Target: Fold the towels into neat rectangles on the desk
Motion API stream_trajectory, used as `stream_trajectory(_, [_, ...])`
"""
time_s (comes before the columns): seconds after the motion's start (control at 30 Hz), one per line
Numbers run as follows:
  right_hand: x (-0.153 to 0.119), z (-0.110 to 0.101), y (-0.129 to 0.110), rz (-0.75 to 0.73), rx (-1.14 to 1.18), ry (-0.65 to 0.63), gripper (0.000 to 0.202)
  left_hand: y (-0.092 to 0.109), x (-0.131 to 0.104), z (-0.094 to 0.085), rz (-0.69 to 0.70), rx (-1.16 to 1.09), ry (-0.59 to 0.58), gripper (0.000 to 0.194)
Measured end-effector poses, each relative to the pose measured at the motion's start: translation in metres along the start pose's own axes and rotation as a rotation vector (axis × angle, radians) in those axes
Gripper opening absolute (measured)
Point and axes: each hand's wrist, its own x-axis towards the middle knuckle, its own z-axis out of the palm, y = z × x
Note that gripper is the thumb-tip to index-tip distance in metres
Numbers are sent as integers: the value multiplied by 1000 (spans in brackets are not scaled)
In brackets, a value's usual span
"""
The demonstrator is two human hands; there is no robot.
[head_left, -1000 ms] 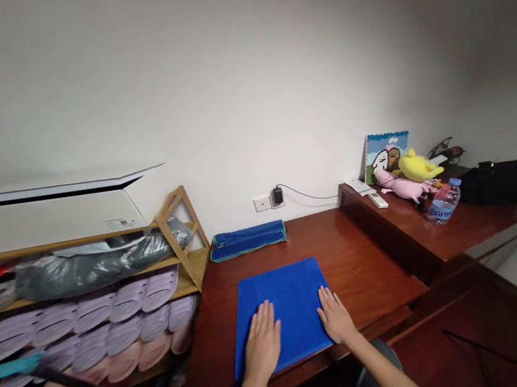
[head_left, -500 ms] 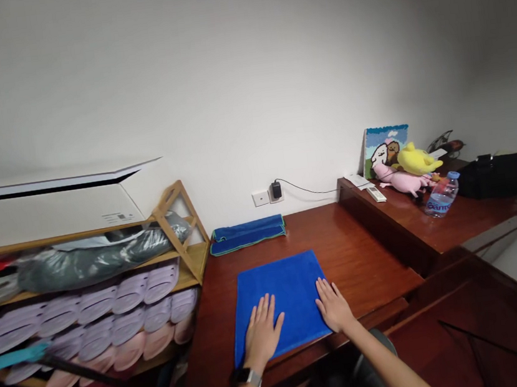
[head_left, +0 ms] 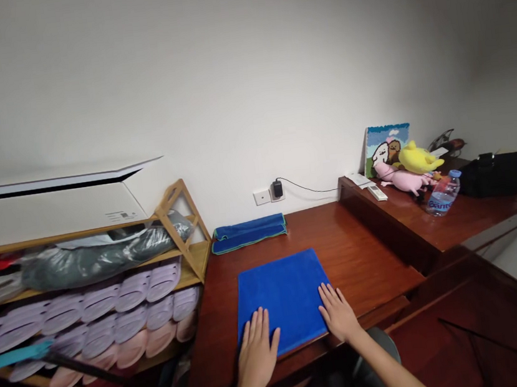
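Observation:
A blue cloth point(head_left: 283, 297) lies spread flat on the reddish-brown wooden table point(head_left: 350, 245). My left hand point(head_left: 258, 350) rests palm down at its near left corner, fingers stretched forward and the thumb out to the right. At the cloth's right edge lies my right hand point(head_left: 338, 312), also palm down, its fingers extended over the border. Neither hand grips anything. Farther back, against the wall, sits a folded blue cloth point(head_left: 248, 233) with green edging.
On the left stands a wooden shelf point(head_left: 192, 233) with purple slippers point(head_left: 131, 290) and a white box point(head_left: 48, 213). A raised ledge to the right carries a pink plush toy point(head_left: 402, 179), a plastic bottle point(head_left: 442, 197) and a remote point(head_left: 377, 193). A charger point(head_left: 277, 188) is plugged into the wall.
My left hand has slid back toward me, to the cloth's near left corner. My right hand has shifted slightly to the right. The spread cloth's near left part looks drawn in.

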Motion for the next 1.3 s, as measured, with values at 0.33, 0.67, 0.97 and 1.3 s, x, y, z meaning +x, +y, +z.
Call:
stream_trajectory(0.33, [8, 8, 11, -74, -28, 23, 64, 103, 53, 8, 228, -120, -67, 59])
stream_trajectory(0.67, [-3, 7, 16, -41, 18, -43, 68, -35, -40, 5, -140, -6, -33, 69])
stream_trajectory(0.97, [121, -24, -4, 52, 48, -178, 67, -29, -37, 2, -143, -16, -38, 69])
stream_trajectory(1.3, [162, -1, 7, 43, 33, -214, 70, -24, 1, -10, -90, -7, -31, 66])
